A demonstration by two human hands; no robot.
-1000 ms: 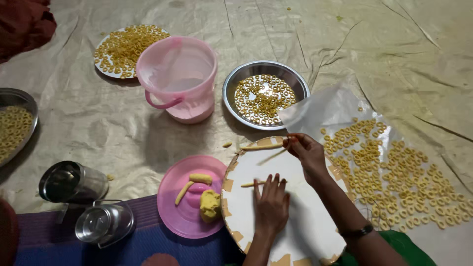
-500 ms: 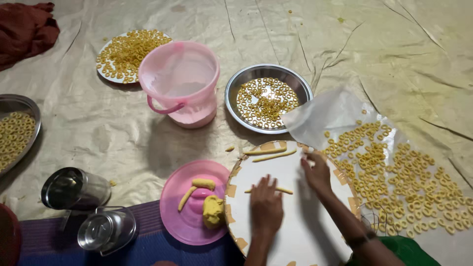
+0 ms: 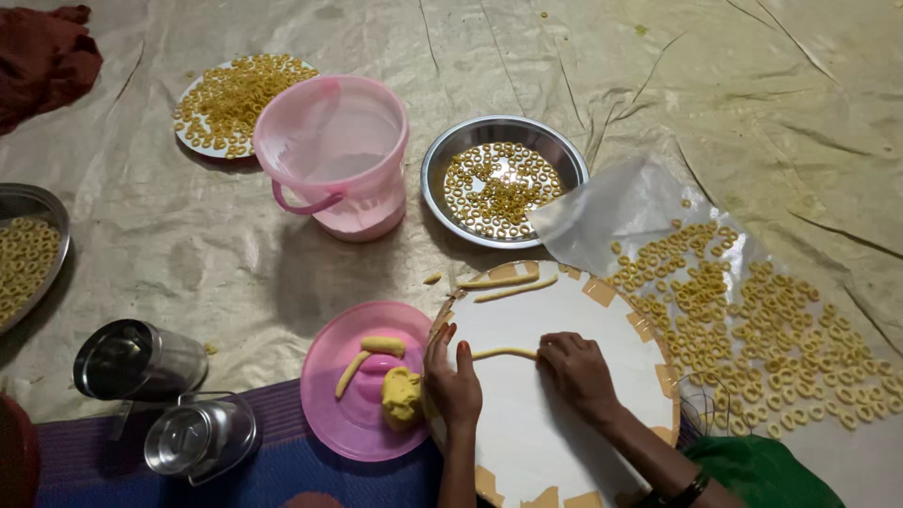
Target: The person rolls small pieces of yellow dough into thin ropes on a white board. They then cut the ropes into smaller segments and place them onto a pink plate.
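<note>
Both hands press flat on a thin dough strip (image 3: 503,353) at centre of round white board (image 3: 555,433): left hand (image 3: 453,381) & right hand (image 3: 578,372), fingers loosely curled, nothing pinched. 2 more strips (image 3: 508,287) lie at board's far edge.

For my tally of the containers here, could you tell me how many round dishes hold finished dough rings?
3: a white plate at top left, a steel bowl at centre, and a steel tray cut off at the left edge. More may lie outside the view.
</note>
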